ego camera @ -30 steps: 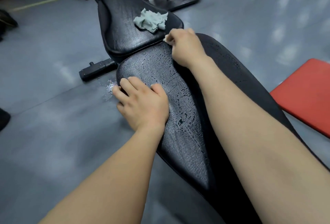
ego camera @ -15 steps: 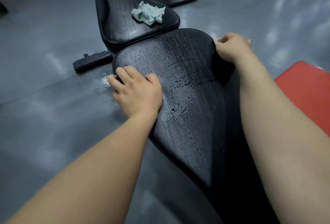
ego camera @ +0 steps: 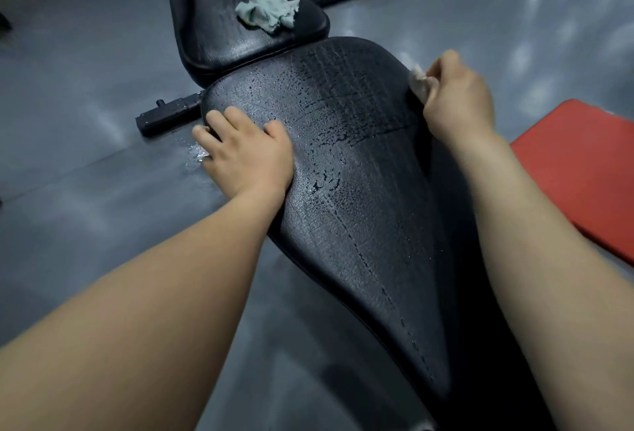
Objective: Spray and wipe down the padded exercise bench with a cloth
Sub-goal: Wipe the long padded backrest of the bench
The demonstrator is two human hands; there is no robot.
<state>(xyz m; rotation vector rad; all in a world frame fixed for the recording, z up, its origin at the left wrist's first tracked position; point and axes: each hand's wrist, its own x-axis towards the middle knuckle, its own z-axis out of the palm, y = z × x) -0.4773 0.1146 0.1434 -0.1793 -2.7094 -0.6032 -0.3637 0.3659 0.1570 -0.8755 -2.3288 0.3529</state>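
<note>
Right hand is clenched around a pale cloth, pressing it on the 2 o'clock edge of the black back pad, which is covered in spray droplets. Left hand lies flat and relaxed on the pad's 9 o'clock edge, holding nothing. A crumpled green rag sits on the seat pad at 12 o'clock. Red mat is on the floor at 3 o'clock.

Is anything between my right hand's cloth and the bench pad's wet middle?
Nothing visible. The right hand grips the cloth at the right edge of the bench pad; the left hand rests on its left edge, beyond the wet middle.
</note>
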